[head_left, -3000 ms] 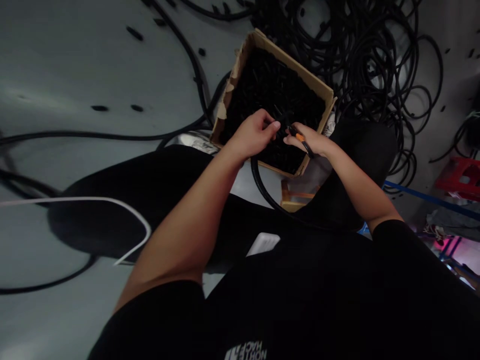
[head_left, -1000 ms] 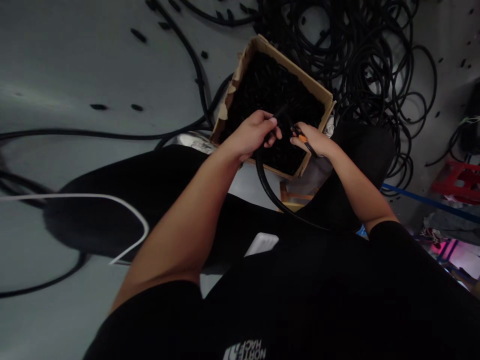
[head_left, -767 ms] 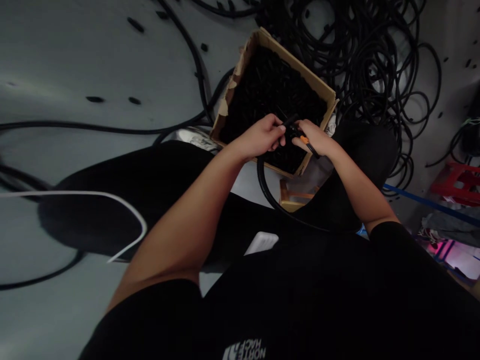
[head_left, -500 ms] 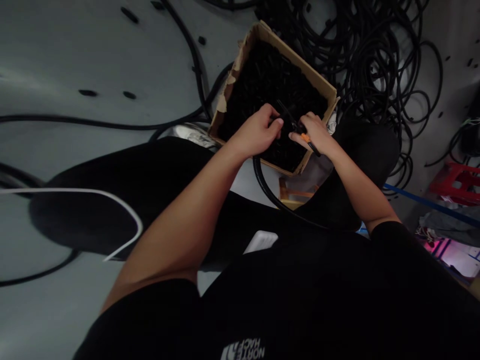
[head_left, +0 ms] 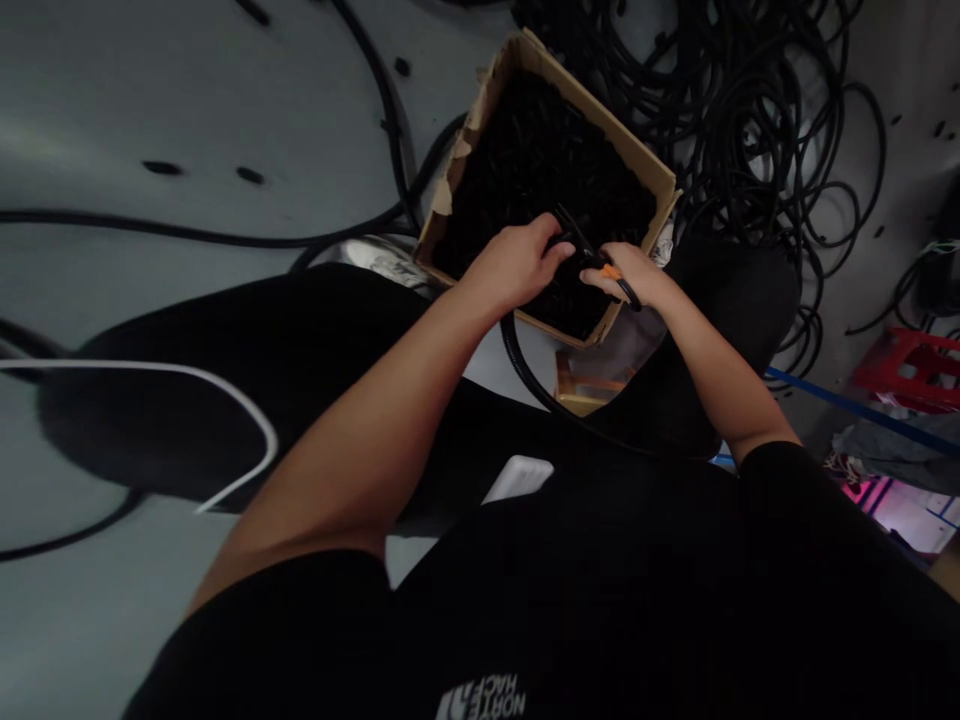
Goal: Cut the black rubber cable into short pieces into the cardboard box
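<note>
While the right hand grips an orange-and-black tool, the left hand (thumb parted) curls round black hose.

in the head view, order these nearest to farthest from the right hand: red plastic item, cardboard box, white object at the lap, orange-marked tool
1. Orange-marked tool: in the right hand.
2. Cardboard box: just beneath the hands.
3. White object: at the lap, left of that hand.
4. Red plastic item: off to the far right.
</note>
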`<state>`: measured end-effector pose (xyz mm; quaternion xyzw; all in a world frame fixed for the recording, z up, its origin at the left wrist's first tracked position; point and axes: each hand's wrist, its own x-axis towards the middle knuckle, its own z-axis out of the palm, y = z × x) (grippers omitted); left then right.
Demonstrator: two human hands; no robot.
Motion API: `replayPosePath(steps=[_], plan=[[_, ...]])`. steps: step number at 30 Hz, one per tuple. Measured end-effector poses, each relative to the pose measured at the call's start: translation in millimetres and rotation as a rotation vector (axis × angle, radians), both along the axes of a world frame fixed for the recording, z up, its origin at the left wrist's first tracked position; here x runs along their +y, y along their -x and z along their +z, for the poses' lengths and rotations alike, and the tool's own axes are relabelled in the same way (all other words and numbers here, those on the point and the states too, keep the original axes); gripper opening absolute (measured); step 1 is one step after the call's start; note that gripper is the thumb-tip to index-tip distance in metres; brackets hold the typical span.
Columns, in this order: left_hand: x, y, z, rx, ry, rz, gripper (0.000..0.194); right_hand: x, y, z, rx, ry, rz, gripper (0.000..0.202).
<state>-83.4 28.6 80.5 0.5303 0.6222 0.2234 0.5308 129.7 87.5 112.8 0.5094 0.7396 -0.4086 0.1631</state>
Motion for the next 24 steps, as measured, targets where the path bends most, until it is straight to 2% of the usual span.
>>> replayPosePath(steps=[4, 9, 13, 16, 20, 22, 24], plan=[[4, 5, -1.6, -0.071, -0.028, -0.021, 0.019, 1, -4, -0.2, 0.046, -0.002, -0.024, 0.034], [10, 20, -2.0, -0.201, 0.039, -0.05, 0.035, 4, -8, 0.8, 0.028, -0.027, -0.084, 0.038], [9, 20, 0.7, -0.255, 0.151, 0.026, 0.043, 6, -16, 2.5, -0.004, -0.039, -0.087, 0.044], [11, 16, 13.6, -0.344, 0.2, 0.163, 0.033, 4, -24, 0.2, 0.022, 0.011, -0.119, 0.039], [15, 13, 39.2, -0.593, 0.31, 0.371, 0.025, 1, -31, -4.1, 0.192, 0.128, -0.165, 0.022], [14, 13, 47.6, -0.666, 0.355, 0.377, 0.025, 0, -30, -3.9, 0.266, 0.148, -0.199, 0.022], [12, 11, 49.5, -0.648, 0.368, 0.313, 0.019, 0, -27, -1.9, 0.305, 0.151, -0.228, 0.024]])
